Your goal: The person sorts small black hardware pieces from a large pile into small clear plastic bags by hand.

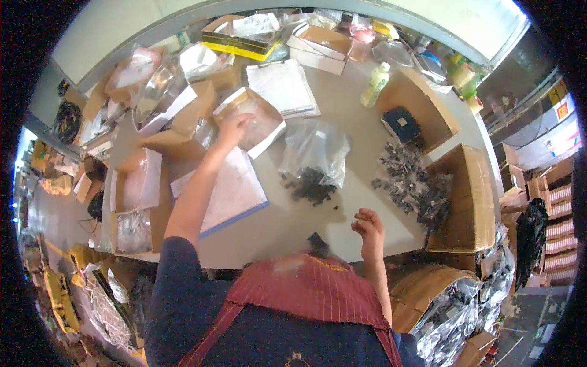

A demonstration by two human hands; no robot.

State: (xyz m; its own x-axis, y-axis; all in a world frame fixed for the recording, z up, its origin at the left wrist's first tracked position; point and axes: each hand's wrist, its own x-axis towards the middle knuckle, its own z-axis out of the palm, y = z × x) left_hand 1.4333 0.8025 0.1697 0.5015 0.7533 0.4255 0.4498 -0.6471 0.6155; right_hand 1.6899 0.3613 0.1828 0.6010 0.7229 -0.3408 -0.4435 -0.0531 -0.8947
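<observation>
My left hand (235, 128) reaches over the near left side of a shallow white open box (265, 138) whose contents look pale or clear. Its fingers are bent together, and what they pinch, if anything, is too small to name. My right hand (369, 230) hovers above the near right of the table with curled fingers; anything within them is hidden. Between the hands, a clear plastic bag (318, 150) lies with a pile of small black parts (310, 186) at its mouth. A dark block-like thing (317, 244) sits at the table's near edge, against my apron.
More black parts (403, 177) are heaped on the right, beside cardboard boxes (468, 196). A green-capped bottle (375, 84) stands behind them. Papers on a blue-edged board (229, 196) lie under my left forearm. Boxes and a paper stack (284, 88) crowd the back and left.
</observation>
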